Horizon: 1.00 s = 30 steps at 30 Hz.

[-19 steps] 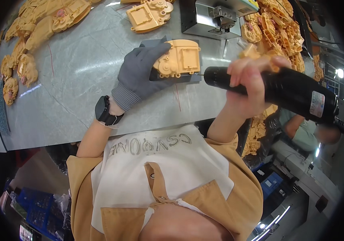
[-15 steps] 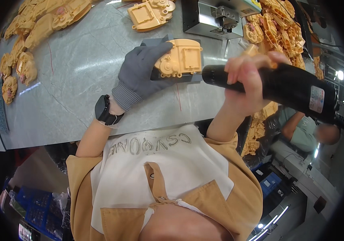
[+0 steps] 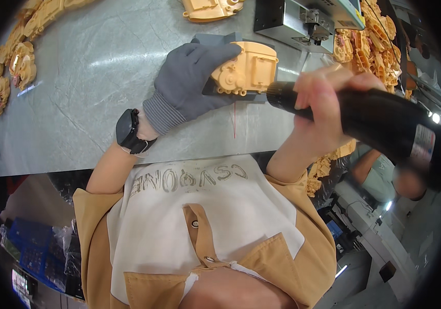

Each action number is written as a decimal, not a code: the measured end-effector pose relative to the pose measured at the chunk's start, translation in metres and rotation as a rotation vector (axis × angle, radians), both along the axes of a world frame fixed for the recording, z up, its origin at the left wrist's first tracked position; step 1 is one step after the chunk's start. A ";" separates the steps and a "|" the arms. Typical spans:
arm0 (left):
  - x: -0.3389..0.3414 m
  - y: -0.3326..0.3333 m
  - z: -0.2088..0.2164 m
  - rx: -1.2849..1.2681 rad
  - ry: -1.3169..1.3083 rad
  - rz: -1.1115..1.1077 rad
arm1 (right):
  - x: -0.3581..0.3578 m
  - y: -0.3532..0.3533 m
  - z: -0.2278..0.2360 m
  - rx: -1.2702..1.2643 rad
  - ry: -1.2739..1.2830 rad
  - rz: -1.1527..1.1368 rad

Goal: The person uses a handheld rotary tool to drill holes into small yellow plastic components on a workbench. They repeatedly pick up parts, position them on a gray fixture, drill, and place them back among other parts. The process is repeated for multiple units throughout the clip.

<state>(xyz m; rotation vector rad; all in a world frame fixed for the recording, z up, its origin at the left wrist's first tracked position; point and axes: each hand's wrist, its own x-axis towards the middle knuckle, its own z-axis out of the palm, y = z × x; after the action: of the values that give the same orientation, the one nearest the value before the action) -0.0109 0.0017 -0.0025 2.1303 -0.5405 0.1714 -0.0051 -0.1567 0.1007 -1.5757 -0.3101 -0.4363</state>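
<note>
In a grey knitted glove, my left hand is closed on the left side of a yellow-orange plastic housing, its thumb along the top edge. The housing sits in a dark grey block-like fixture on the table. My bare right hand grips a black electric screwdriver, held nearly level. The tip end of the screwdriver meets the housing's lower right corner; the bit itself is too small to make out clearly.
On the grey marble-patterned table stands a metal machine at the back. Another housing lies at the far edge. Housings are heaped at the right and lined up at the left. A person is at the far right.
The view has shifted, so the table items sit farther right and higher. Both hands keep their holds, and the screwdriver tip stays at the housing's lower right corner.
</note>
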 end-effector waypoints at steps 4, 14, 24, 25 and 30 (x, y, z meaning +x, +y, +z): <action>0.005 0.003 0.004 -0.054 0.017 -0.038 | 0.002 -0.009 -0.004 -0.096 -0.074 0.038; 0.006 -0.003 0.008 0.040 0.048 0.000 | 0.094 -0.052 0.036 0.204 -0.282 -0.283; 0.006 0.002 0.006 0.053 0.058 -0.006 | 0.094 -0.036 0.015 0.099 -0.104 -0.225; 0.006 0.001 0.008 0.034 0.044 -0.019 | 0.080 -0.037 0.018 0.052 -0.062 -0.215; 0.007 0.000 0.003 0.013 0.033 -0.008 | 0.002 -0.009 0.026 0.317 -0.109 0.185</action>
<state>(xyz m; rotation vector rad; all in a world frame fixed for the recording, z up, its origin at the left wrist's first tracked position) -0.0042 0.0017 0.0002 2.1395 -0.5314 0.1284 -0.0034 -0.1660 0.1267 -1.2053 -0.4445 -0.4062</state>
